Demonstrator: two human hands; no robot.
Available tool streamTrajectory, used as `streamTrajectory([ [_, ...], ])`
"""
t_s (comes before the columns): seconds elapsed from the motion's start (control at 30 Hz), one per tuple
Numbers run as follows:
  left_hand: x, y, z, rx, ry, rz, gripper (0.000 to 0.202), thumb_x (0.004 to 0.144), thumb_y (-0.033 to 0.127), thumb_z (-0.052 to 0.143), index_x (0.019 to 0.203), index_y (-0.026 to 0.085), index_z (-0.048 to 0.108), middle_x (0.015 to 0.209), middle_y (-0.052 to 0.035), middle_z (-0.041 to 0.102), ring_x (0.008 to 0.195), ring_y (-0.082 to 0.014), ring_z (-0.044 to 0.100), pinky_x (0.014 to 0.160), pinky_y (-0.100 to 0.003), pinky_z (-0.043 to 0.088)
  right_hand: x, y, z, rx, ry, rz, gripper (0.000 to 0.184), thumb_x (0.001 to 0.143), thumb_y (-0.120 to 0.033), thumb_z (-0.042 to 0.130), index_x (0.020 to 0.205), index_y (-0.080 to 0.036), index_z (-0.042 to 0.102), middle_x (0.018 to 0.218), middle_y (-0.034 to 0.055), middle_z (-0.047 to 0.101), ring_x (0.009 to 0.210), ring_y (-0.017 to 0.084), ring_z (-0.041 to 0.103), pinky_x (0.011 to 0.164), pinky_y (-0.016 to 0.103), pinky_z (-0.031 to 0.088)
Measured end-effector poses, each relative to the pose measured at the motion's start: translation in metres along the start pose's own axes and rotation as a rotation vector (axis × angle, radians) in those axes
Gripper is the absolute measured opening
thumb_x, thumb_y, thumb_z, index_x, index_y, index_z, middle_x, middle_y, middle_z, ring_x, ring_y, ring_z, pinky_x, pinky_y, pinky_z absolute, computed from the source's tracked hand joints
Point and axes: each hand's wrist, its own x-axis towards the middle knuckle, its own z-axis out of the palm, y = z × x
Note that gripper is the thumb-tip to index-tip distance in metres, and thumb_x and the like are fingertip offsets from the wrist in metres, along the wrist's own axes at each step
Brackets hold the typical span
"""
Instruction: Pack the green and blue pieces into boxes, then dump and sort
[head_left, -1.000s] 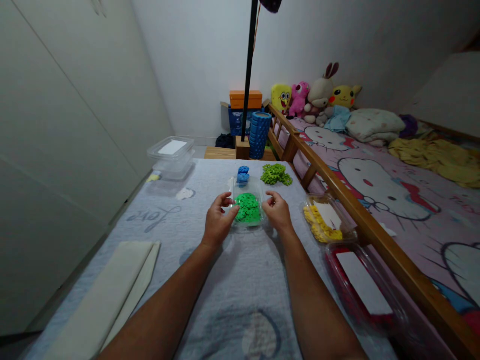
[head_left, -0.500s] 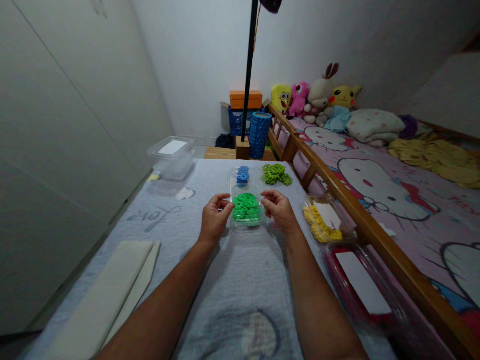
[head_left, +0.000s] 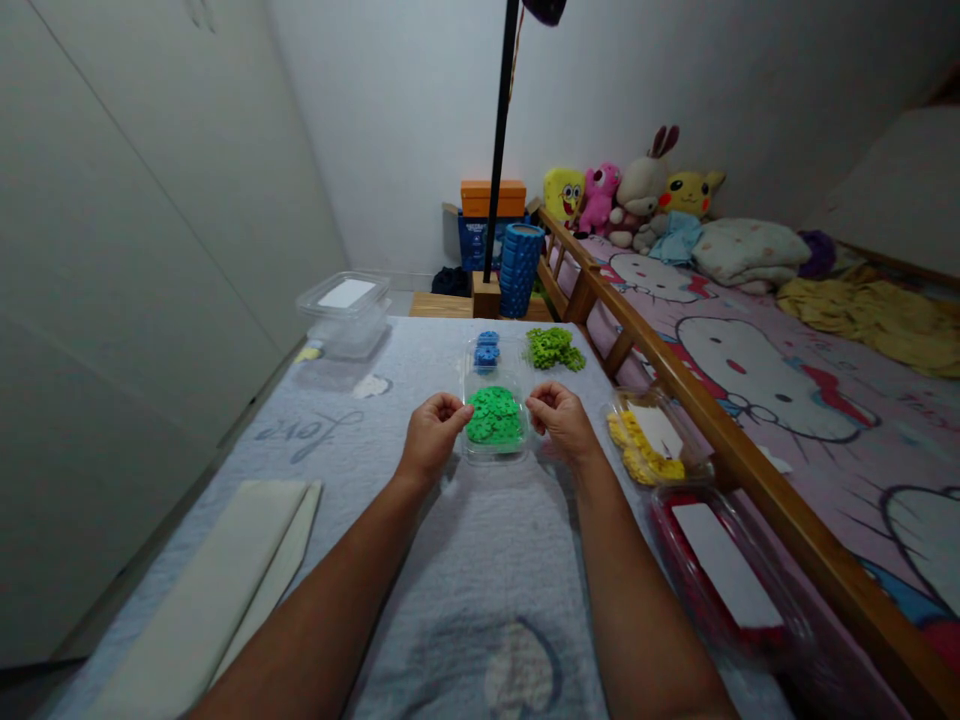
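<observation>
A clear plastic clamshell container (head_left: 496, 459) sits in front of me on the cloth, its see-through lid folded back away from me. A heap of bright green flat pieces (head_left: 495, 416) fills the near half. My left hand (head_left: 435, 432) pinches the container's left edge between thumb and fingers. On the opposite side, my right hand (head_left: 561, 418) has its fingertips pinched together at the right edge. Blue pieces (head_left: 487, 354) show just beyond and partly through the lid. A loose pile of lime-green pieces (head_left: 553, 348) lies to their right.
Stacked empty clear containers (head_left: 346, 325) stand far left. At right are a container of yellow pieces (head_left: 643, 450) and one with red contents (head_left: 724, 570), along the wooden bed rail (head_left: 712, 430). A folded cream cloth or board (head_left: 217, 590) lies near left.
The fingers of both hands have curled in more closely at the container's side edges. The container and the piles have stayed in nearly the same place.
</observation>
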Motion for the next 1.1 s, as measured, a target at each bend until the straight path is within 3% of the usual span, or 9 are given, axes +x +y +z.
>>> streamTrajectory([
  [0.17, 0.000, -0.001, -0.001, 0.033, 0.007, -0.066, 0.026, 0.070, 0.040, 0.072, 0.068, 0.019, 0.055, 0.054, 0.0054, 0.048, 0.050, -0.0093, 0.042, 0.050, -0.021, 0.033, -0.001, -0.002, 0.002, -0.013, 0.014, 0.043, 0.033, 0.064, -0.042, 0.074, 0.078, -0.021, 0.052, 0.047, -0.0096, 0.050, 0.037, 0.007, 0.040, 0.037, 0.019, 0.028],
  [0.57, 0.005, -0.004, -0.006, 0.280, -0.010, -0.039, 0.029, 0.071, 0.044, 0.069, 0.067, 0.017, 0.059, 0.054, 0.0026, 0.056, 0.050, -0.0105, 0.048, 0.051, -0.022, 0.035, -0.002, 0.000, -0.001, -0.180, 0.035, 0.098, 0.030, 0.064, -0.042, 0.070, 0.076, -0.019, 0.055, 0.048, -0.0080, 0.052, 0.037, 0.008, 0.045, 0.035, 0.018, 0.030],
  [0.8, 0.011, 0.006, -0.013, 0.007, 0.028, -0.168, 0.034, 0.067, 0.047, 0.070, 0.070, 0.018, 0.055, 0.052, 0.0052, 0.051, 0.044, -0.0071, 0.042, 0.045, -0.019, 0.029, 0.000, -0.001, -0.003, -0.130, 0.052, 0.102, 0.038, 0.072, -0.052, 0.066, 0.088, -0.017, 0.060, 0.062, -0.0067, 0.054, 0.043, 0.006, 0.046, 0.038, 0.018, 0.031],
  [0.9, 0.016, 0.008, -0.019, -0.094, 0.048, -0.204, 0.037, 0.064, 0.048, 0.072, 0.070, 0.017, 0.053, 0.053, 0.0059, 0.051, 0.042, -0.0050, 0.040, 0.044, -0.018, 0.026, 0.000, -0.001, -0.009, -0.216, 0.074, 0.106, 0.034, 0.071, -0.047, 0.066, 0.086, -0.018, 0.058, 0.058, -0.0087, 0.049, 0.044, 0.007, 0.044, 0.038, 0.017, 0.031],
  [1.1, 0.016, 0.007, -0.019, -0.136, 0.028, -0.218, 0.037, 0.063, 0.047, 0.073, 0.070, 0.017, 0.051, 0.054, 0.0061, 0.051, 0.042, -0.0041, 0.040, 0.044, -0.017, 0.026, -0.008, -0.005, -0.016, -0.338, -0.160, 0.310, 0.034, 0.072, -0.031, 0.065, 0.101, -0.022, 0.051, 0.056, -0.0110, 0.051, 0.041, 0.008, 0.045, 0.037, 0.016, 0.029],
])
